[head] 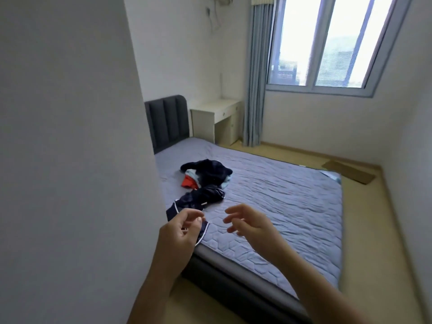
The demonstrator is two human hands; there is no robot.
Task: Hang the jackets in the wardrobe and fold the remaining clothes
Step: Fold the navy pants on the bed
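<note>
left hand (184, 228) & right hand (247, 220) loose, empty, near navy garment (203, 196) on bed (280, 206); prob grip it by both shoulders & lift clear of clothes pile (208, 171)

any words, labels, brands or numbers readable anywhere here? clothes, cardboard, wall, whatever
No text can be read in this view.
Dark garment with white piping on the bed: no print or label shows.
Pile of clothes: no lettering shows.
Cardboard sheet on the floor: no markings show.
Air conditioner: cut off at the top edge, no brand shows.
</note>
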